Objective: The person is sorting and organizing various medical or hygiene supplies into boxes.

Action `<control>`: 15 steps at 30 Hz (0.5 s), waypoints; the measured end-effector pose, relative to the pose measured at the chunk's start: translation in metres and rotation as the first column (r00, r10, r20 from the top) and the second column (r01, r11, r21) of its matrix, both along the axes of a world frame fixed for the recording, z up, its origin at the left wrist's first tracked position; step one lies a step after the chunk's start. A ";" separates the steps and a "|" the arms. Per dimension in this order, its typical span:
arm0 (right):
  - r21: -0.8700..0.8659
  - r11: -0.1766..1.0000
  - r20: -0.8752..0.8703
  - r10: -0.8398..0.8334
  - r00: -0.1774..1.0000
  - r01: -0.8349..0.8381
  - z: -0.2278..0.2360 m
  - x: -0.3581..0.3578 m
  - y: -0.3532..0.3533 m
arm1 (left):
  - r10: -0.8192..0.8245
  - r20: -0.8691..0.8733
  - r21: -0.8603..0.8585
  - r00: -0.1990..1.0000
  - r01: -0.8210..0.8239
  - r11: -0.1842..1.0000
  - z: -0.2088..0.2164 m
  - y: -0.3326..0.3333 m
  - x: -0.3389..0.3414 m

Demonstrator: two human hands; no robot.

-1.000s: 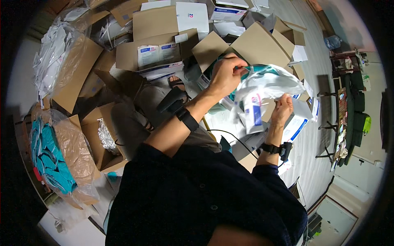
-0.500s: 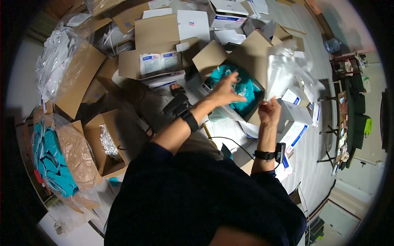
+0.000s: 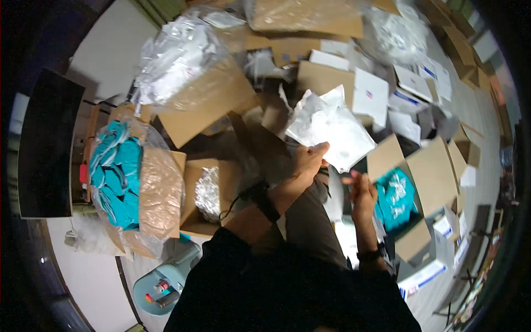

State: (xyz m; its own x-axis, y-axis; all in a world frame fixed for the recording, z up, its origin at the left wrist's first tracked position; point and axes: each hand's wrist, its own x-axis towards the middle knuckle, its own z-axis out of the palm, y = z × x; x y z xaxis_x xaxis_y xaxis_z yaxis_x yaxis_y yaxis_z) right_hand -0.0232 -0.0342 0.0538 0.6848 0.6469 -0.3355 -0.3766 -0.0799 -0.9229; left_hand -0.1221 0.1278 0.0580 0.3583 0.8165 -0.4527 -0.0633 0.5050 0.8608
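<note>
A crumpled white, partly see-through plastic bag (image 3: 332,130) is pinched by my left hand (image 3: 311,165) in front of my body. Just below and to the right of it, my right hand (image 3: 362,196) is held up with its fingers loosely apart and nothing in them. Beside the right hand stands an open cardboard box (image 3: 440,177). Inside that box lies a bundle of teal packets (image 3: 397,199) in clear plastic. Black straps circle both wrists.
At left, more teal packets (image 3: 117,180) fill a plastic-lined box, beside a carton (image 3: 193,221) holding crinkled silvery material (image 3: 208,193). Farther off, white scraps in clear plastic (image 3: 177,61) top another box. White cartons (image 3: 412,91) crowd the far right. A pale blue bin (image 3: 152,290) stands lower left.
The plastic bag has passed from my right hand to my left and come leftward. My left hand has left the teal bundle, my right has let go, and the view has turned left.
</note>
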 end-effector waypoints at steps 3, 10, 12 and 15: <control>-0.051 0.998 -0.007 0.041 0.999 -0.042 -0.016 0.002 0.009 | 0.181 0.183 0.094 0.966 -0.201 0.975 0.025 0.077 -0.028; -0.171 0.985 -0.078 0.001 0.997 -0.014 -0.034 -0.003 0.037 | 0.446 -0.008 0.368 0.895 -0.412 0.833 0.135 0.355 -0.149; -0.178 0.983 -0.110 0.028 0.993 -0.048 -0.035 -0.006 0.047 | 0.331 0.241 0.315 0.913 -0.396 0.863 0.140 0.435 -0.209; -0.164 0.986 -0.103 -0.011 0.995 -0.006 -0.047 -0.002 0.058 | 0.426 0.242 0.101 0.872 -0.459 0.883 0.131 0.432 -0.186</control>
